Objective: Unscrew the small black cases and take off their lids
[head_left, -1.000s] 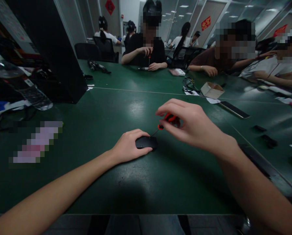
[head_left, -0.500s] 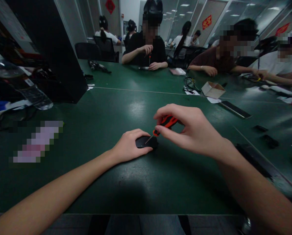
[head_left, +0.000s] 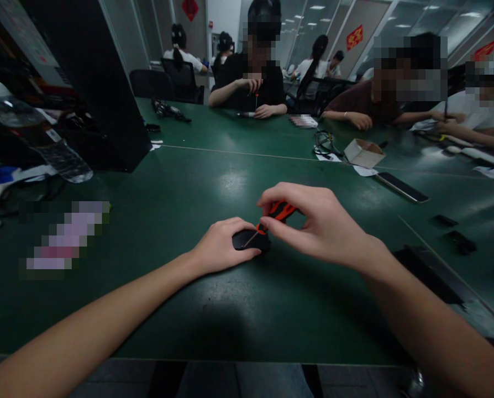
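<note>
A black computer mouse (head_left: 255, 241) lies on the green table (head_left: 180, 188), near the middle of the view. My left hand (head_left: 220, 243) grips it from the left, thumb on the near side and fingers on the far side. In my right hand (head_left: 309, 221) is a screwdriver (head_left: 282, 210) with an orange and black handle, held tilted between thumb and fingers. Its thin shaft slopes down to the left, and the tip meets the mouse's surface near its left end. Whether the tip sits in a screw is too small to tell.
At left are a plastic bottle (head_left: 43, 132) and a black cabinet-like block (head_left: 106, 110). To the right lie a small open box (head_left: 363, 153), a phone-like slab (head_left: 401, 187), cables (head_left: 326, 142) and a dark flat piece (head_left: 427, 268). Across the table a person (head_left: 247, 83) holds another screwdriver.
The view has shifted slightly. The screwdriver lies at a lower slant, its tip a little closer to the mouse's left end. My left hand keeps its hold on the mouse.
</note>
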`<state>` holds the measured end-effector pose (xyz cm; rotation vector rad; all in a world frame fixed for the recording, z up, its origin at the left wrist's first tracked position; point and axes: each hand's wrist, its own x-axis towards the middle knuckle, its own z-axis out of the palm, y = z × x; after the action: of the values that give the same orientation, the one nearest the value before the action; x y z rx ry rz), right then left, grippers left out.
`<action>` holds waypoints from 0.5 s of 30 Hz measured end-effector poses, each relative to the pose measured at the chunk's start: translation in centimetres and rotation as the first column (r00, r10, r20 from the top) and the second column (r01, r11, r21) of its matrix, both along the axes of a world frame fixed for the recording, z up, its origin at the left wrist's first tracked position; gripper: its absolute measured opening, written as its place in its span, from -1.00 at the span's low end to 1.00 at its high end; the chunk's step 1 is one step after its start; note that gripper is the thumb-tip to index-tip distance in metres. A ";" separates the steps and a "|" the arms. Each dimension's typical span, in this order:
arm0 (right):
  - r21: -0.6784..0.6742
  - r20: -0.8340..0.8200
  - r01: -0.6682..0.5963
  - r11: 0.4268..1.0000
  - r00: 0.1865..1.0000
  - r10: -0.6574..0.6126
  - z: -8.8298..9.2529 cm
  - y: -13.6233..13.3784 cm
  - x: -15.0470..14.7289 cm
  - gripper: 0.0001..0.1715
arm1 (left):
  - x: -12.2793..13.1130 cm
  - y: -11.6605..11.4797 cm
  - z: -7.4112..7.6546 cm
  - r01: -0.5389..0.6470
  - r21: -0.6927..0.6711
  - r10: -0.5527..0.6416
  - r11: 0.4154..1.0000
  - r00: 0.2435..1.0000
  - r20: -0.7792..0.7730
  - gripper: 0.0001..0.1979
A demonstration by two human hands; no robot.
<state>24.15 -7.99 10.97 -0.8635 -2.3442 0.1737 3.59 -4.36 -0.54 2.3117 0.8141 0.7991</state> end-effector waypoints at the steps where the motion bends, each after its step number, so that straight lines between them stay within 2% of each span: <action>1: 0.001 -0.002 0.001 1.000 1.000 -0.001 0.0 0.0 0.0 -0.83 | 0.0 0.0 0.0 0.000 0.001 0.000 1.000 1.000 0.001 -0.64; 11: 0.017 -0.006 0.062 0.998 0.998 -0.061 0.0 -0.1 0.2 -0.79 | 0.0 0.0 0.0 -0.002 -0.009 0.002 1.000 1.000 -0.007 -0.65; 15: 0.020 -0.008 0.046 0.999 0.999 -0.046 -0.2 0.1 0.3 -0.78 | -0.1 0.0 0.0 0.000 -0.010 0.000 1.000 1.000 -0.009 -0.64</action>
<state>24.45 -7.93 10.80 -0.9044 -2.3130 0.1341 3.53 -4.38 -0.53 2.3080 0.8205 0.7837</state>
